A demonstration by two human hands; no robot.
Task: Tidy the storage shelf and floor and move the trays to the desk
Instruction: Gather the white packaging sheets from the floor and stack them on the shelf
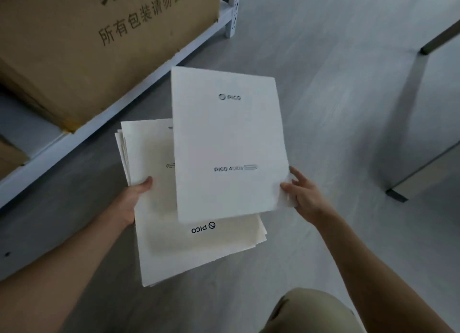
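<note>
1. Holding check: left hand [135,203] grips the left edge of the stack of white sheets [174,253], thumb on top. Its fingers are hidden underneath.
2. The stack is in the air over the grey floor [323,83], just in front of the shelf rail [74,143].
3. Right hand [302,195] pinches the lower-right corner of the top sheet [229,138], thumb on its face. The other fingers are loosely spread past the edge.
4. The top sheet sits skewed and shifted up and to the right, overlapping the stack. Its PICO print reads upright; the sheet below reads flipped.
5. Handling, my read: light, thin and only semi-stiff, maybe board or moulded pulp. The left edges are fanned and uneven, and the smooth faces will likely slide if the stack tilts.
6. Where to grip: a corner pinch is fine for one sheet. For the whole stack, square the edges first, then clamp both long sides with thumbs on top and keep it level.
7. Nearby: a cardboard box [87,46] on the shelf, and a desk leg [440,37] well apart to the right.
</note>
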